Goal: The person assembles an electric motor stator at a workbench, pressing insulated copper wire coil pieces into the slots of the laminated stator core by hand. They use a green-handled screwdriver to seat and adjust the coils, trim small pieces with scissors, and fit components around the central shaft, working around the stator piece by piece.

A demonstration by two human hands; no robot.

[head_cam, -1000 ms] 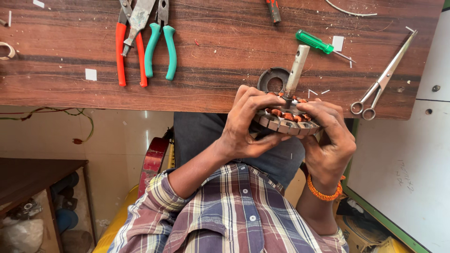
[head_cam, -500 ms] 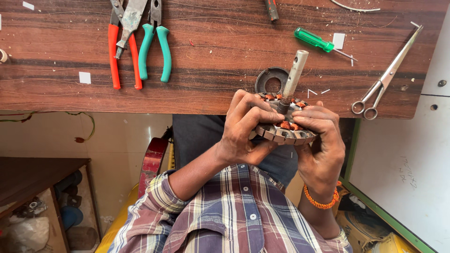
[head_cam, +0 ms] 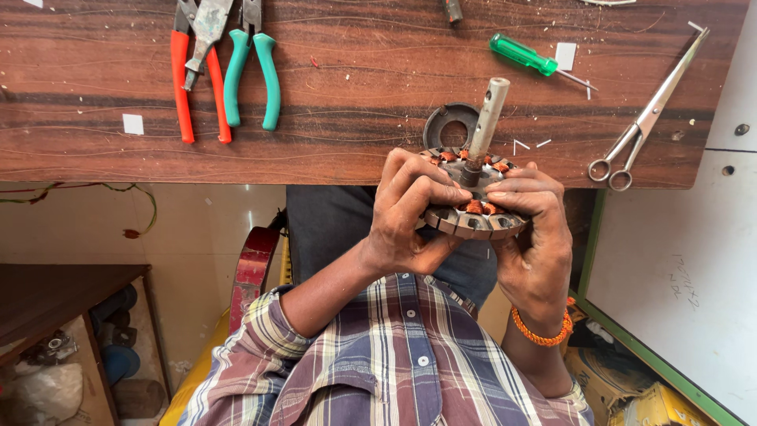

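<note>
From the head camera I see both my hands clamped around a round grey laminated metal motor core wound with copper-orange coils (head_cam: 473, 213), held just off the near edge of the bench, above my lap. My left hand (head_cam: 410, 217) wraps its left rim, fingers curled over the top onto the windings. My right hand (head_cam: 530, 237) grips the right rim, fingers folded across the coils, an orange beaded band at its wrist. Both are closed firmly on the core; neither shows any gap. A pale grey steel shaft (head_cam: 488, 118) stands up from the core's middle, tilted slightly away from me.

Just beyond the grip, touching nothing I hold, a dark round metal cap with a centre hole (head_cam: 449, 126) lies on the bench. Beyond and to the right lie a green-handled screwdriver (head_cam: 524, 55) and long steel scissors (head_cam: 646, 118). Well to the left lie red-handled pliers (head_cam: 193, 71) and teal-handled pliers (head_cam: 251, 67).

All rest on a dark brown streaked wooden bench top (head_cam: 355, 87) dotted with white scraps. Below it are pale floor tiles and, low to the left, a brown wooden shelf (head_cam: 55, 292) holding blurred objects I cannot identify.
</note>
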